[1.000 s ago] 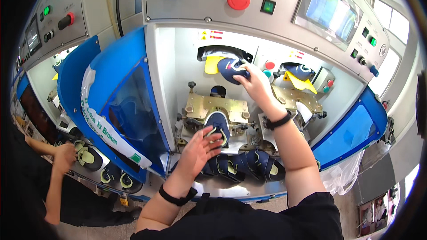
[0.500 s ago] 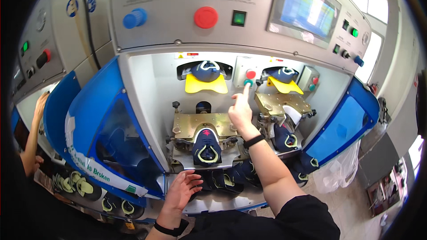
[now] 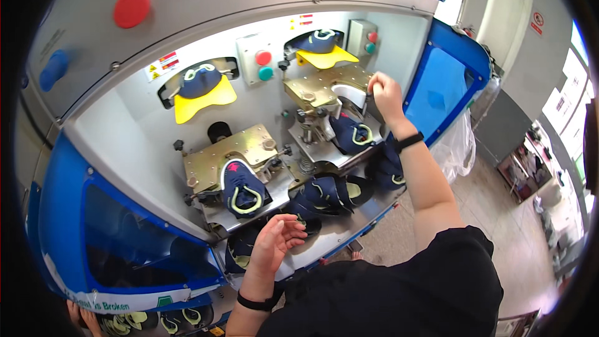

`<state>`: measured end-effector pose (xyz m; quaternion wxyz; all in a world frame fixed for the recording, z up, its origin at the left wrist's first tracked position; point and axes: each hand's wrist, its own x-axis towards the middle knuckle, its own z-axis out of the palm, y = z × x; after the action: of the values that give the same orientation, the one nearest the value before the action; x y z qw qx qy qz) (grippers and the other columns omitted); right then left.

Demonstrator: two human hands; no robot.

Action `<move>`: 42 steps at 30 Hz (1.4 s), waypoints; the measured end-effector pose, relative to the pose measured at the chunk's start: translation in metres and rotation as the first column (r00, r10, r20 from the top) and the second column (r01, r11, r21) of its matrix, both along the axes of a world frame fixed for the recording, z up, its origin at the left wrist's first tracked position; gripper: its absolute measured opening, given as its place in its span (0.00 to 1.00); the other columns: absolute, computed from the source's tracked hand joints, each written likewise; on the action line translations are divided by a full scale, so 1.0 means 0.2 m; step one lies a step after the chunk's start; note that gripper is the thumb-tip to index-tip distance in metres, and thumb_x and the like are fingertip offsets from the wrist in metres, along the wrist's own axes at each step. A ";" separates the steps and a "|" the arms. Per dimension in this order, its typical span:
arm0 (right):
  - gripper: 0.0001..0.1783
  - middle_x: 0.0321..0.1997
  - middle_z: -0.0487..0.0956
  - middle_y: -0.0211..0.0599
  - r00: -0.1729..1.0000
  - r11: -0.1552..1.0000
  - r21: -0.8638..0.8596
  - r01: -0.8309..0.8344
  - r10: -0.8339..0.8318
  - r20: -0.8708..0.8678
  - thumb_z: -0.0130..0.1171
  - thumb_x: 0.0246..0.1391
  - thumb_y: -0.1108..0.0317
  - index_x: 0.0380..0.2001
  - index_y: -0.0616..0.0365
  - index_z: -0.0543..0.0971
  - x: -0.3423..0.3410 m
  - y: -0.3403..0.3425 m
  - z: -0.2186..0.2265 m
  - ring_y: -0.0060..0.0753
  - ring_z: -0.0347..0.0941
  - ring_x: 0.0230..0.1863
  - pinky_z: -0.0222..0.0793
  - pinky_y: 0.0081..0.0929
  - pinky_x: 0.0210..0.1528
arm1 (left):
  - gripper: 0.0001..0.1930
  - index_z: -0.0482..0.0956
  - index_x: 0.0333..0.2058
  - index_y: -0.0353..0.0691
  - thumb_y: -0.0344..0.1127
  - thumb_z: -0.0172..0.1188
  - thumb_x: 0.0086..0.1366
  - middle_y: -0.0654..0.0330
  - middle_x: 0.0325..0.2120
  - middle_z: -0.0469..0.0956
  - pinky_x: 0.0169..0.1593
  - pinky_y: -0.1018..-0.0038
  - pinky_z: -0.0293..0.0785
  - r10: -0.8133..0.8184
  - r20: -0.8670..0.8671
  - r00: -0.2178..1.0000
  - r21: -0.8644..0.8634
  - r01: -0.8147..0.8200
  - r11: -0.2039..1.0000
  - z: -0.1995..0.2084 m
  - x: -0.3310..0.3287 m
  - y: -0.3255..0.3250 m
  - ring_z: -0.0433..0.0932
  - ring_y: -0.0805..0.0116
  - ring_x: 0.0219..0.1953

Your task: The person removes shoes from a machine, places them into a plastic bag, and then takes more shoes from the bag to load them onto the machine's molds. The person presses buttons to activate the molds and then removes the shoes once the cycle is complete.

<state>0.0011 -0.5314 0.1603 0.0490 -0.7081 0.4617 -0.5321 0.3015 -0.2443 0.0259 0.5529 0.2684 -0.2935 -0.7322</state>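
My left hand [image 3: 277, 241] is open, palm turned inward and fingers loosely apart. It hovers in front of the machine's front ledge, near dark navy shoe uppers [image 3: 324, 196] lying there. My right hand [image 3: 387, 98] is closed with curled fingers and nothing visible in it, at the right edge of the right brass-coloured clamp plate [image 3: 334, 81]. Below that plate a navy upper with a pale green collar [image 3: 350, 134] sits in the right station. Another navy upper with a red mark [image 3: 242, 188] is at the left station, under its own brass-coloured plate [image 3: 231, 153].
Navy uppers on yellow pads [image 3: 206, 103] protrude from the back wall. Button boxes [image 3: 256, 59] with red and green buttons are mounted there. Blue side guards [image 3: 440, 84] flank the bay. A clear plastic bag [image 3: 455, 146] hangs at right. Another person's hand [image 3: 84, 318] shows at lower left.
My right hand has left the green button between the stations and moved right, its pointing finger now curled. The view has swung right and tilted. My left hand stays open near the ledge.
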 end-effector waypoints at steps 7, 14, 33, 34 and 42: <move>0.16 0.40 0.75 0.40 0.909 0.970 0.217 -0.109 0.186 -0.374 0.64 0.50 0.62 0.41 0.54 0.73 -0.20 0.35 -0.68 0.49 0.74 0.43 0.71 0.39 0.42 | 0.17 0.71 0.49 0.35 0.43 0.46 0.72 0.52 0.39 0.78 0.45 0.67 0.77 -0.105 0.053 0.993 0.090 0.100 0.991 -0.03 -0.20 -0.15 0.79 0.61 0.41; 0.11 0.37 0.74 0.29 0.917 0.888 0.266 -0.376 0.316 0.242 0.66 0.49 0.69 0.35 0.58 0.75 -0.26 0.16 -0.45 0.27 0.72 0.42 0.68 0.26 0.45 | 0.16 0.72 0.48 0.35 0.41 0.47 0.72 0.53 0.38 0.79 0.44 0.68 0.77 -0.243 0.103 0.965 0.207 0.218 0.954 -0.06 -0.52 -0.24 0.80 0.61 0.40; 0.21 0.45 0.70 0.35 0.911 0.936 0.193 0.296 -0.215 -0.351 0.71 0.43 0.56 0.36 0.54 0.76 -0.91 0.46 -0.62 0.42 0.74 0.41 0.72 0.36 0.39 | 0.13 0.73 0.46 0.36 0.38 0.47 0.72 0.55 0.37 0.79 0.42 0.72 0.76 -0.268 0.212 0.940 0.291 0.202 0.935 -0.03 -0.92 -0.38 0.79 0.66 0.38; 0.21 0.45 0.69 0.35 0.876 0.922 0.070 0.382 -0.337 -0.344 0.71 0.42 0.56 0.35 0.55 0.76 -0.84 0.46 -0.52 0.42 0.74 0.41 0.72 0.36 0.38 | 0.13 0.74 0.45 0.36 0.38 0.47 0.72 0.56 0.37 0.79 0.42 0.72 0.76 -0.265 0.216 0.940 0.293 0.197 0.936 -0.02 -0.92 -0.38 0.79 0.67 0.38; 0.11 0.40 0.76 0.41 0.976 0.876 -0.452 -0.168 0.084 -0.201 0.60 0.53 0.64 0.38 0.55 0.76 -0.13 -0.37 0.16 0.48 0.75 0.42 0.72 0.38 0.41 | 0.12 0.74 0.47 0.38 0.37 0.47 0.73 0.61 0.38 0.79 0.42 0.76 0.75 -0.268 0.315 0.910 0.226 0.203 0.953 0.04 -0.97 -0.40 0.79 0.72 0.40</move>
<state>-0.0248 -0.6045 0.1932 -0.1284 -0.7717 0.2756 -0.5586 0.1070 -0.3250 0.0336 0.3729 0.4049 -0.3449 -0.7603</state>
